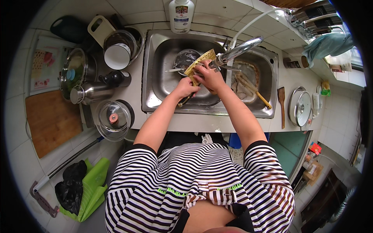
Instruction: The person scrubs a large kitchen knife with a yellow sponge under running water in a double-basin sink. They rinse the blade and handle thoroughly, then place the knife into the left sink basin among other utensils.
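Observation:
Over the left basin of a steel double sink (157, 87), a gold-coloured utensil (210, 54) with a row of small marks along its edge is held tilted. My left hand (187, 88) grips its lower end; a dark part with a brassy tip (183, 103) sticks out below the fingers. My right hand (210, 75) presses on the utensil's face, just under the chrome faucet (239, 51). Whether the right fingers hold a cloth or sponge is hidden. Behind the hands, a bowl (188, 55) and a pale-handled utensil (173, 70) lie in the basin.
The right basin holds a yellow-handled brush (251, 87). A white soap bottle (181, 17) stands behind the sink. Stacked bowls (117, 56), a steel flask (97, 91) and a glass lid (113, 128) crowd the left counter. A wooden spatula (281, 106) and lidded pot (301, 107) sit right.

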Motion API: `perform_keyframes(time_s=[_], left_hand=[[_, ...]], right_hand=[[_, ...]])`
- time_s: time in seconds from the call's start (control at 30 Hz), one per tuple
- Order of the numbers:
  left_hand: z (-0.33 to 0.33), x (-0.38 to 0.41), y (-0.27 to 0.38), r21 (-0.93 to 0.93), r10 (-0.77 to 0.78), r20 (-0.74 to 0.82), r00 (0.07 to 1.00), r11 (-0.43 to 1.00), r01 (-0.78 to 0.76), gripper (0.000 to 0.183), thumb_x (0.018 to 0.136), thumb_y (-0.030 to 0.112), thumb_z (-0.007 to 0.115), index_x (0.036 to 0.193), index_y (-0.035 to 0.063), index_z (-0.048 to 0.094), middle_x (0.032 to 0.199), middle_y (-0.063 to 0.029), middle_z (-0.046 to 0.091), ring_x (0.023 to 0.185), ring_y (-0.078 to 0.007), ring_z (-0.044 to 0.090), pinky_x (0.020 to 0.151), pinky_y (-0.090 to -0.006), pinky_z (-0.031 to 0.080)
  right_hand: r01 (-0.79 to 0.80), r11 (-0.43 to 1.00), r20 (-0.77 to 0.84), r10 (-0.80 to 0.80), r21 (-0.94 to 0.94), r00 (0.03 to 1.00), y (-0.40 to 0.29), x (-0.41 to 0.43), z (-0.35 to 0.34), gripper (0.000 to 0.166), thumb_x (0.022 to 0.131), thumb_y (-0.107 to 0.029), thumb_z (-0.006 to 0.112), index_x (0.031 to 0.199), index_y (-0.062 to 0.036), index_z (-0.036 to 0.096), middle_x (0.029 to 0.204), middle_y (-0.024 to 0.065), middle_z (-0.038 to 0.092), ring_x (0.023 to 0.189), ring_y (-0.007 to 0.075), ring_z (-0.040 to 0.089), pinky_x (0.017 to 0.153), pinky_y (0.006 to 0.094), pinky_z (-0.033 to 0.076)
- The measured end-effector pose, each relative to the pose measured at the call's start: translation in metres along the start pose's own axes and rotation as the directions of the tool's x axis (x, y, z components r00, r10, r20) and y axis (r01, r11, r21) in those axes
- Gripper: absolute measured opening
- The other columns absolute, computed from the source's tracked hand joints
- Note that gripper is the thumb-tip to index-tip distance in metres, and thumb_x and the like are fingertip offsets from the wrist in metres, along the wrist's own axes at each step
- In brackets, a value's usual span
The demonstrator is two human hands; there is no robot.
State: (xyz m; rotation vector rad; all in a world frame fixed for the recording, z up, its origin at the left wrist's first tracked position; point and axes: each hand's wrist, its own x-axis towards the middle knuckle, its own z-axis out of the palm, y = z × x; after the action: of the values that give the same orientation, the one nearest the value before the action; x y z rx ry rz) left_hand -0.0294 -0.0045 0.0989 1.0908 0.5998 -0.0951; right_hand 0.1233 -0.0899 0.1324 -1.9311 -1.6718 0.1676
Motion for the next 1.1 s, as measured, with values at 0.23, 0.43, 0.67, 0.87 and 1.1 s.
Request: perform_keyframes(time_s=[0.23, 0.43, 0.67, 0.87, 1.1], left_hand=[[0.002, -0.015, -0.009, -0.038, -0.036, -0.143, 0.989, 0.999, 0.03, 0.013, 0.08, 0.002, 0.068, 0.087, 0.0019, 0.056, 0.065, -0.0045, 0.059, 0.049, -0.0133, 0.056, 0.045, -0.0271, 0.044], [0.004, -0.015, -0.011, -0.073, 0.005, -0.159, 0.987, 0.997, -0.017, 0.013, 0.08, 0.001, 0.067, 0.086, 0.002, 0.056, 0.065, -0.0041, 0.059, 0.048, -0.0138, 0.056, 0.045, -0.0278, 0.044], [0.017, -0.009, -0.007, -0.073, 0.018, -0.14, 0.99, 0.997, -0.029, 0.014, 0.078, 0.0, 0.067, 0.087, 0.002, 0.056, 0.065, -0.0042, 0.059, 0.049, -0.0138, 0.056, 0.043, -0.0282, 0.044], [0.014, -0.009, 0.006, -0.041, -0.026, -0.065, 0.998, 0.999, 0.023, 0.011, 0.08, -0.002, 0.065, 0.087, 0.0018, 0.058, 0.065, -0.0044, 0.059, 0.05, -0.0137, 0.057, 0.044, -0.0284, 0.044], [0.007, 0.001, 0.005, 0.009, 0.002, 0.019, 1.0, 1.0, -0.002, 0.006, 0.077, 0.0, 0.066, 0.08, 0.0009, 0.06, 0.064, -0.005, 0.06, 0.049, -0.0141, 0.058, 0.043, -0.0284, 0.044]], right_hand=[[-0.461, 0.816, -0.106, 0.523, 0.35, 0.846, 0.006, -0.005, 0.025, 0.024, 0.078, -0.018, 0.072, 0.069, -0.0025, 0.057, 0.06, 0.0063, 0.058, 0.057, 0.0183, 0.057, 0.058, 0.0318, 0.046], [-0.451, 0.776, -0.112, 0.547, 0.441, 0.83, -0.012, 0.008, 0.017, 0.021, 0.076, -0.013, 0.069, 0.068, -0.0016, 0.053, 0.058, 0.006, 0.053, 0.055, 0.0148, 0.051, 0.054, 0.0316, 0.042], [-0.192, 0.937, -0.231, 0.264, 0.293, 0.936, -0.019, 0.017, 0.006, 0.033, 0.072, -0.023, 0.077, 0.096, -0.0054, 0.065, 0.113, 0.0144, 0.061, 0.102, 0.0314, 0.057, 0.085, 0.0407, 0.046], [-0.258, 0.959, -0.109, 0.245, -0.121, 0.963, 0.0, -0.003, 0.007, 0.042, 0.078, -0.028, 0.07, 0.118, -0.02, 0.061, 0.137, 0.008, 0.05, 0.123, 0.0297, 0.048, 0.102, 0.0497, 0.03], [-0.052, 0.984, 0.017, 0.049, 0.171, 0.999, 0.01, -0.009, -0.003, 0.03, 0.077, -0.017, 0.07, 0.107, -0.0139, 0.065, 0.123, 0.0071, 0.059, 0.113, 0.0321, 0.054, 0.095, 0.0484, 0.04]])
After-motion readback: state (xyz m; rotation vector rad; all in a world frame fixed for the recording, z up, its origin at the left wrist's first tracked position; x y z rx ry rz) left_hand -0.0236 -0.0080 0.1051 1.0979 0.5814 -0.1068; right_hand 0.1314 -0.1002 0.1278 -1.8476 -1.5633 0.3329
